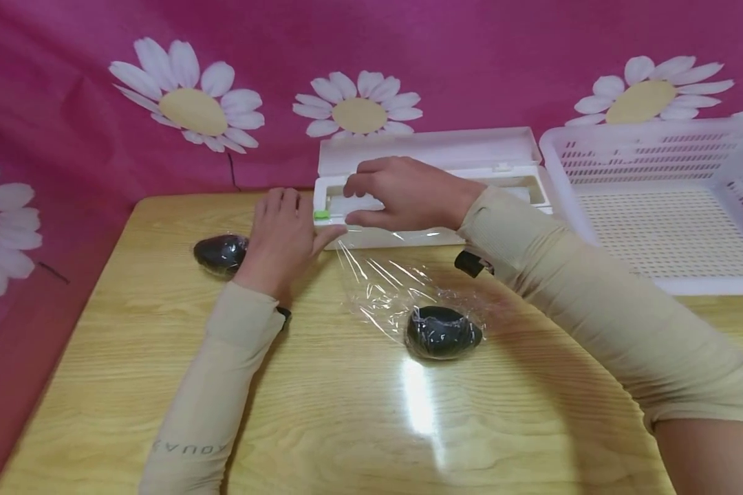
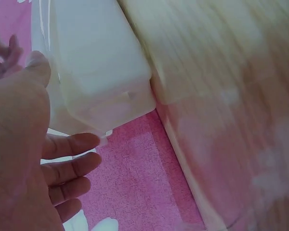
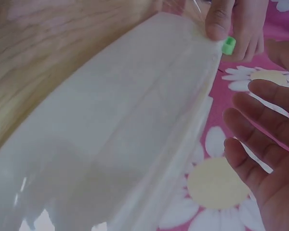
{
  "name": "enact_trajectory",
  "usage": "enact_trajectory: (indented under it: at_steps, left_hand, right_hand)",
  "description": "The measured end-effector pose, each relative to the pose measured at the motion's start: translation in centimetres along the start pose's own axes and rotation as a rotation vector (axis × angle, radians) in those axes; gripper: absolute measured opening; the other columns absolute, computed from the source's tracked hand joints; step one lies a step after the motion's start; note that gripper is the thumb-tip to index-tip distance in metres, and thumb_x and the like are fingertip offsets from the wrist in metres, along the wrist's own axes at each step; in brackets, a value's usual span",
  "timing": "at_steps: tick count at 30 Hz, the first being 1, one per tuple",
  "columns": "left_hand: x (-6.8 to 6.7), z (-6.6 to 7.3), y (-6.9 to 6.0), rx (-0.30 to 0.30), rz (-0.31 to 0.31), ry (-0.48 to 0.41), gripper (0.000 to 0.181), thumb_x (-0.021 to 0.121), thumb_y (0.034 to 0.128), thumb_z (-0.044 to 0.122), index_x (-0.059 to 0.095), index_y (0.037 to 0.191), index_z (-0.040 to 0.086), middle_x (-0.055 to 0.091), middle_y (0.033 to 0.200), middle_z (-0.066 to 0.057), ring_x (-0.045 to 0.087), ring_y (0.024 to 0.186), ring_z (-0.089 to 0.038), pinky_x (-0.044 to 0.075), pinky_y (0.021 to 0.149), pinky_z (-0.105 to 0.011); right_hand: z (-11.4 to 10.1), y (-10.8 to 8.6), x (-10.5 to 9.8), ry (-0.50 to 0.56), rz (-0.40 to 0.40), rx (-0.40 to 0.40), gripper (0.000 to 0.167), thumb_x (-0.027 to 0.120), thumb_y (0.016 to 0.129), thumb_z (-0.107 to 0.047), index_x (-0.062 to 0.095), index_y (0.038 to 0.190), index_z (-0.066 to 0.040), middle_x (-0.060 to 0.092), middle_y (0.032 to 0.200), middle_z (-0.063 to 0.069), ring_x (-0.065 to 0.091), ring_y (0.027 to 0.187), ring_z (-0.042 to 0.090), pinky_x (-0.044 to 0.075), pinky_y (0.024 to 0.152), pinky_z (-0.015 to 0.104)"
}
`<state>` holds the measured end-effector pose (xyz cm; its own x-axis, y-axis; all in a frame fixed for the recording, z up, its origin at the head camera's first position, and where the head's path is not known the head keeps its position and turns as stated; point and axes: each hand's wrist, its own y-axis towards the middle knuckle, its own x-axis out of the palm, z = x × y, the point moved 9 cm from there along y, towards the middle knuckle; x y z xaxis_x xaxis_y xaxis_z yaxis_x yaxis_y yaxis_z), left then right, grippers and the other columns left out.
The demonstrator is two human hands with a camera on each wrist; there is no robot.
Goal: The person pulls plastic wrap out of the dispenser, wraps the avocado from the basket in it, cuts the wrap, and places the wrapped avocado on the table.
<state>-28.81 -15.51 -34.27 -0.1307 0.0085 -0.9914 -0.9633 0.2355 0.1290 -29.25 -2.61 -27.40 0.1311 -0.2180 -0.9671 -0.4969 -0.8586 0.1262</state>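
A white cling film dispenser box (image 1: 384, 238) stands at the back of the table, its lid (image 1: 433, 152) raised and a film roll (image 1: 353, 205) inside. My left hand (image 1: 281, 234) is at the box's left end, thumb on the front edge by a green slider (image 1: 321, 215), fingers fairly straight. Over the roll hovers my right hand (image 1: 408, 194), fingers loosely bent; the right wrist view shows nothing in its fingers (image 3: 260, 120). Clear cling film (image 1: 378, 282) stretches from the box to a dark, glossy egg-shaped object (image 1: 442, 333), which it covers.
A second dark egg-shaped object (image 1: 219, 254), wrapped in film, lies left of my left hand. On the right sits a white plastic basket (image 1: 594, 275) with slotted walls. A pink cloth with daisies (image 1: 470, 62) hangs behind the wooden table (image 1: 322, 426).
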Motion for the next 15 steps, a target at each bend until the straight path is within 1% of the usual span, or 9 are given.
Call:
enact_trajectory:
  at_steps: [3, 5, 9, 11, 15]
  left_hand:
    - [0.3, 0.0, 0.0, 0.0, -0.016, 0.012, 0.079, 0.042, 0.1012, 0.07, 0.054, 0.118, -0.007, 0.054, 0.113, -0.022, 0.043, 0.114, -0.038, 0.039, 0.097, -0.05]
    - [0.5, -0.1, 0.0, -0.005, -0.025, 0.004, 0.077, 0.042, 0.1015, 0.069, 0.053, 0.117, -0.006, 0.053, 0.113, -0.021, 0.043, 0.113, -0.037, 0.038, 0.096, -0.049]
    - [0.6, 0.0, -0.1, -0.009, -0.044, -0.008, 0.074, 0.043, 0.102, 0.068, 0.051, 0.118, -0.003, 0.051, 0.112, -0.02, 0.042, 0.112, -0.036, 0.038, 0.093, -0.048]
    - [0.7, 0.0, -0.1, -0.009, -0.05, -0.007, 0.072, 0.043, 0.1024, 0.067, 0.05, 0.121, -0.003, 0.052, 0.115, -0.021, 0.043, 0.113, -0.037, 0.039, 0.093, -0.048]
    - [0.7, 0.1, -0.1, -0.001, -0.062, -0.003, 0.071, 0.042, 0.1036, 0.065, 0.051, 0.123, -0.002, 0.055, 0.118, -0.021, 0.046, 0.114, -0.037, 0.041, 0.095, -0.048]
  right_hand:
    - [-0.1, 1.2, 0.8, 0.022, -0.007, -0.001, 0.04, 0.064, 0.101, -0.036, 0.07, 0.126, -0.007, 0.072, 0.123, 0.011, 0.07, 0.114, 0.025, 0.053, 0.106, 0.043]
    - [-0.2, 1.8, 1.3, 0.031, -0.004, -0.003, 0.036, 0.065, 0.101, -0.033, 0.071, 0.125, -0.007, 0.073, 0.12, 0.01, 0.071, 0.112, 0.025, 0.054, 0.105, 0.042]
    - [-0.4, 2.9, 1.9, 0.047, 0.019, -0.006, 0.03, 0.066, 0.1, -0.027, 0.073, 0.12, -0.007, 0.074, 0.115, 0.01, 0.072, 0.107, 0.025, 0.056, 0.102, 0.041]
    - [-0.5, 3.3, 2.1, 0.054, 0.028, -0.009, 0.027, 0.066, 0.1, -0.025, 0.074, 0.118, -0.006, 0.075, 0.113, 0.01, 0.073, 0.106, 0.025, 0.056, 0.101, 0.041]
    - [-0.7, 4.2, 2.6, 0.052, 0.017, -0.014, 0.023, 0.067, 0.1, -0.021, 0.075, 0.116, -0.007, 0.076, 0.111, 0.009, 0.072, 0.106, 0.022, 0.056, 0.102, 0.039]
